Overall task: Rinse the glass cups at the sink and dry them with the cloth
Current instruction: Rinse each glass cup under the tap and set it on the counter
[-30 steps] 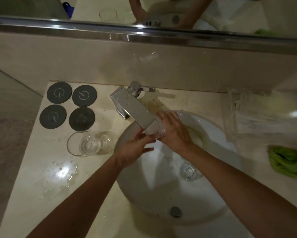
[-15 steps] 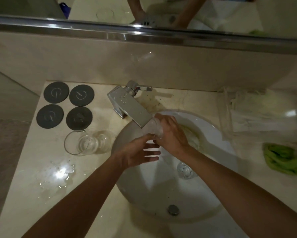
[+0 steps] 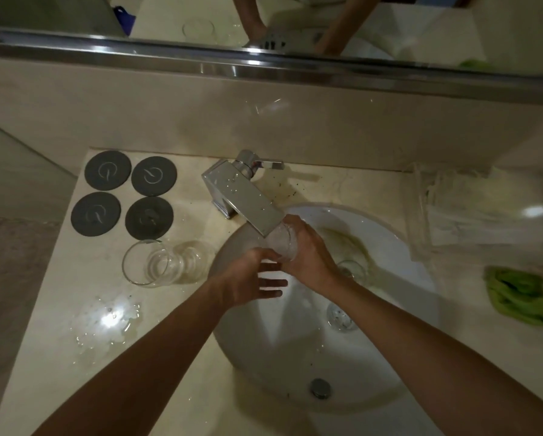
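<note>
Clear glass cup point(image 3: 282, 245): under the spout of the square chrome tap point(image 3: 242, 199), right hand point(image 3: 306, 254) in closed grip round it. Left hand point(image 3: 251, 280): just below the tap spout, fingers apart, touching the cup's base.

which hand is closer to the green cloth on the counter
Right. The right hand grips a glass cup under the tap, over the basin, nearer the green cloth. The left hand lies farther away beyond it.
</note>
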{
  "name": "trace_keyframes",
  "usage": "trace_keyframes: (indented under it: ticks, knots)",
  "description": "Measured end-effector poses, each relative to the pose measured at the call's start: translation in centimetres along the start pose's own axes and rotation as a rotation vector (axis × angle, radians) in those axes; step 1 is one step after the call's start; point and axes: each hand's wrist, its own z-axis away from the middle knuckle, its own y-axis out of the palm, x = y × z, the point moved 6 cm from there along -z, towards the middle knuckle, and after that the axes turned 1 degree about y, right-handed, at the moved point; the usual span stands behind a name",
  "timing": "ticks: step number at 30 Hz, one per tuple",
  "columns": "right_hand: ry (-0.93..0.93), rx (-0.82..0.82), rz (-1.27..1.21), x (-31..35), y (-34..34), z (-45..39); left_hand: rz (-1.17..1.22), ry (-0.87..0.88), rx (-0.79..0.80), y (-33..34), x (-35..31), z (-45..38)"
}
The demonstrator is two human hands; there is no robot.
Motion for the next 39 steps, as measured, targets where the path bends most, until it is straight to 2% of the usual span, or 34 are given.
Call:
trace_keyframes:
  ticks: [2, 3, 5, 7, 9, 11, 13, 15, 17, 19, 21, 23, 26, 28, 30, 31, 33, 36, 38, 39]
  knots:
    - [-0.025, 0.053, -0.023, -0.1, 0.0, 0.0, -0.077, 0.117, -0.089, -0.5, -1.2, 0.0]
    - [-0.046, 0.094, -0.015, 0.0, 0.0, 0.1, -0.223, 0.265, -0.182, -1.2, -2.3, -0.1]
    - [-0.082, 0.165, 0.017, 0.1, 0.2, 0.3, -0.694, 0.56, -0.411, -1.8, -5.1, 0.7]
    - [-0.076, 0.166, -0.037, -0.1, 0.1, 0.6, -0.973, 0.721, -0.536, -1.5, -6.1, 1.3]
    - [-0.009, 0.126, -0.118, -0.3, -0.1, 0.6, -1.073, 0.841, -0.58, -0.9, -6.0, 2.3]
    - [0.047, 0.095, -0.121, -0.6, 0.1, 0.4, -1.301, 0.949, -0.607, 0.2, -4.8, 3.4]
    - [0.077, 0.096, -0.124, -0.7, 0.2, 0.2, -1.554, 1.012, -0.454, 1.6, -3.2, 3.6]
    - [0.07, 0.136, -0.098, -1.1, 0.3, 0.2, -1.583, 0.873, -0.298, 1.8, -2.1, 3.1]
    - [0.025, 0.216, -0.002, -1.1, 0.6, 0.5, -1.608, 0.658, -0.247, 1.8, -2.1, 2.0]
    - [-0.126, 0.251, 0.061, 0.2, 0.4, 1.0, -1.674, 0.553, -0.245, 2.5, -2.6, 1.3]
    - [-0.07, 0.204, -0.105, 0.9, -0.4, 0.9, -1.623, 0.509, -0.219, 3.4, -2.9, 0.8]
    - [-0.108, 0.187, -0.118, 0.9, -0.6, 1.0, -1.372, 0.491, -0.175, 3.9, -3.2, 0.4]
    - [0.05, 0.163, -0.275, 0.3, -0.9, 1.1, -0.73, 0.367, -0.003, 5.2, -3.8, 1.4]
    - [0.0, 0.123, -0.263, 0.3, -1.2, 1.0, -0.341, 0.326, 0.074, 6.4, -4.7, 2.3]
    - [-0.073, 0.079, -0.134, -0.3, -1.4, 0.6, -0.2, 0.343, 0.088, 6.9, -5.0, 2.3]
    - [-0.127, 0.101, -0.049, -0.1, -1.3, 0.4, -0.223, 0.36, 0.072, 6.7, -5.0, 2.1]
    - [-0.085, 0.149, -0.072, -0.4, -1.5, 0.3, -0.381, 0.343, 0.056, 6.3, -4.7, 1.7]
    - [0.026, 0.181, 0.007, -0.5, -2.2, 0.3, -0.935, 0.324, 0.02, 5.4, -4.4, 1.0]
    - [-0.076, 0.266, 0.129, -0.4, -1.8, 0.9, -1.267, 0.342, 0.007, 4.4, -3.8, 0.7]
    - [-0.058, 0.303, 0.11, -0.4, -1.3, 0.8, -1.421, 0.356, 0.02, 3.9, -3.4, 0.6]
